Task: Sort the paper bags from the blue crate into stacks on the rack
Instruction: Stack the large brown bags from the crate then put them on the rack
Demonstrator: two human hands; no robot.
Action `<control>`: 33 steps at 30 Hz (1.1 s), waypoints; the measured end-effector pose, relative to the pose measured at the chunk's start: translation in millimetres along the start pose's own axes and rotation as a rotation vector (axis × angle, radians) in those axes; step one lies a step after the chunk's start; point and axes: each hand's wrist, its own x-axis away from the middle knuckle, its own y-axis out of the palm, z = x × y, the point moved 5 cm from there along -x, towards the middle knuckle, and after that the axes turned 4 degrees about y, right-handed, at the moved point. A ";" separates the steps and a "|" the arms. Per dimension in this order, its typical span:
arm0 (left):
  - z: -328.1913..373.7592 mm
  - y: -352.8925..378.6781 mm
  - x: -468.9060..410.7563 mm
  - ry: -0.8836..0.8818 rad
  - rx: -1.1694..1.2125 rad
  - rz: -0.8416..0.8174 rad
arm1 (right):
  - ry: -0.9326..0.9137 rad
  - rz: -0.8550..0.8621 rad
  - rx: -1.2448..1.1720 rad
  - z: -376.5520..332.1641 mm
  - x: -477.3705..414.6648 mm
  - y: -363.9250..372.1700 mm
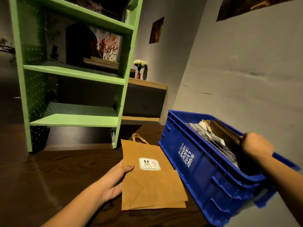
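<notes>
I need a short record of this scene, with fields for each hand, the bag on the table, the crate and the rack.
left hand: holds the brown paper bag at its edge, thumb on top
right hand: reaches into the blue crate, grips the packed bags
brown paper bag: flat on the table, sticker up, beside the crate
green rack: behind the bag

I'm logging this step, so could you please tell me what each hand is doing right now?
Left hand: pinching the brown paper bag by its edge.
Right hand: gripping bags inside the blue crate.
</notes>
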 end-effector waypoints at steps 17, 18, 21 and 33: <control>5.1 14.5 -33.1 0.237 -0.457 0.199 | 0.030 0.017 -0.033 7.5 -0.5 9.5; 6.8 14.9 -31.1 0.248 -0.431 0.158 | 0.033 -0.005 -0.013 6.4 -1.0 10.3; 8.9 15.0 -26.4 0.267 -0.388 0.086 | 0.011 -0.085 0.018 3.5 -3.3 16.0; 5.5 16.0 -24.3 0.262 -0.399 0.072 | -0.117 0.131 0.045 -3.1 2.3 -1.6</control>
